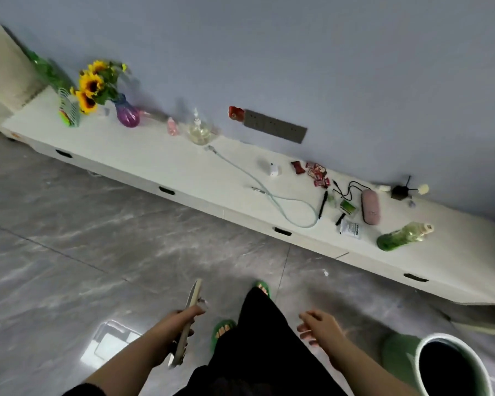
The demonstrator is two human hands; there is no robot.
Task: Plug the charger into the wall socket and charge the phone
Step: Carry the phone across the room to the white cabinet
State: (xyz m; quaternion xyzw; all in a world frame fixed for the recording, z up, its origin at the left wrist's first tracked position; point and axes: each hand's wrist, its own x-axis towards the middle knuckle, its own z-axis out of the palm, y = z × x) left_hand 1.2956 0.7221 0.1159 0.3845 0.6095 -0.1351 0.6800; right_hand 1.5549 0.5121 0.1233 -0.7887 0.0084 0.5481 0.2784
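1. Single head-worn view, tilted, looking forward and down from standing height.
2. Nearest the lens: both forearms and the grey floor (103,232).
3. Farther off, a low white cabinet (160,158) along the blue wall (297,52) (running diagonally).

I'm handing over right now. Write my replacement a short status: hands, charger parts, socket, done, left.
Left hand holds the phone. Right hand is empty, fingers open.
White charger plug and pale green cable lie loose on the white low cabinet; they look unconnected.
Grey wall socket strip has nothing plugged in.
Done: phone in hand only.
Left: join cable and plug, plug in, connect phone.
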